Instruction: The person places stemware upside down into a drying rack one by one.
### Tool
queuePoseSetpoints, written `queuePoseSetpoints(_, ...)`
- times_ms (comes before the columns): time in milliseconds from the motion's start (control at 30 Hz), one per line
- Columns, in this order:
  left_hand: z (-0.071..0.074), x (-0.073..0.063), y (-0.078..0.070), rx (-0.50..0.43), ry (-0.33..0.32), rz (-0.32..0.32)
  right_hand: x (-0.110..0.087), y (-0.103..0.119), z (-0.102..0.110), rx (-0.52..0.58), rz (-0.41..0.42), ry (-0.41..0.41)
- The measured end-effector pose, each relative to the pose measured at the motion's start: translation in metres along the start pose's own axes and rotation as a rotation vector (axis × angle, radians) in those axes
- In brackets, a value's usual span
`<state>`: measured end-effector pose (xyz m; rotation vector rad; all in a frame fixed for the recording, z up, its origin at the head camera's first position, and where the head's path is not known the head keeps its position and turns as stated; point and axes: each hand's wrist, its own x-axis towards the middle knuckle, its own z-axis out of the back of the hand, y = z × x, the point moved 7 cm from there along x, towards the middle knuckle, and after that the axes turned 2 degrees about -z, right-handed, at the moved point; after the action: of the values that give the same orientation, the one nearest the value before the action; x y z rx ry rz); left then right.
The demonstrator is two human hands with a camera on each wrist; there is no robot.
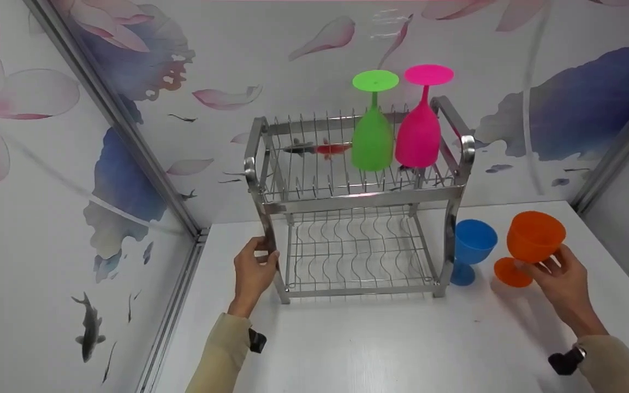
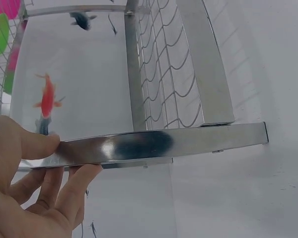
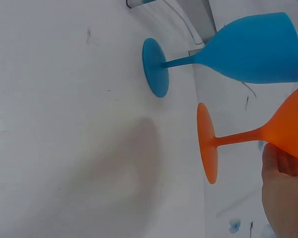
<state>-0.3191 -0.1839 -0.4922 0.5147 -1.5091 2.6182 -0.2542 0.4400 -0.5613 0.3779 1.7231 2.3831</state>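
My left hand (image 1: 253, 273) grips the left front leg of a two-tier metal dish rack (image 1: 358, 200). The left wrist view shows the thumb on one side of the flat metal bar (image 2: 139, 145) and fingers on the other. In my right hand (image 1: 568, 284) an orange goblet (image 1: 534, 237) is held upright by its bowl. Its base is lifted off the table, with a shadow below in the right wrist view. Just left of it a blue goblet (image 3: 253, 49) stands upright on the table. Upside down on the rack's upper tier are a green goblet (image 1: 373, 142) and a pink goblet (image 1: 418, 139).
The rack's lower tier (image 1: 355, 254) has wavy wires. A white table (image 1: 369, 349) carries the rack. Printed panels (image 1: 145, 284) with metal corner posts enclose the table at the back and sides.
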Motion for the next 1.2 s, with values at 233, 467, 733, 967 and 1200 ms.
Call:
queuePoseSetpoints(233,0.006,-0.004,-0.001,-0.031,0.014,0.020,-0.009,0.035,0.002,0.211,0.118,0.031)
queuePoseSetpoints(467,0.020,-0.008,-0.009,-0.045,-0.010,0.000,-0.019,0.068,0.002,0.119,0.205,0.013)
queuePoseSetpoints(733,0.031,-0.014,-0.036,0.004,-0.015,-0.112,-0.034,0.107,-0.010,0.097,0.370,0.060)
queuePoseSetpoints(967,0.019,-0.027,-0.063,-0.049,0.115,-0.191,-0.052,0.145,-0.036,-0.066,0.455,0.101)
queuePoseSetpoints(1200,0.002,-0.039,-0.091,-0.108,0.234,-0.248,-0.066,0.185,-0.061,-0.232,0.625,0.104)
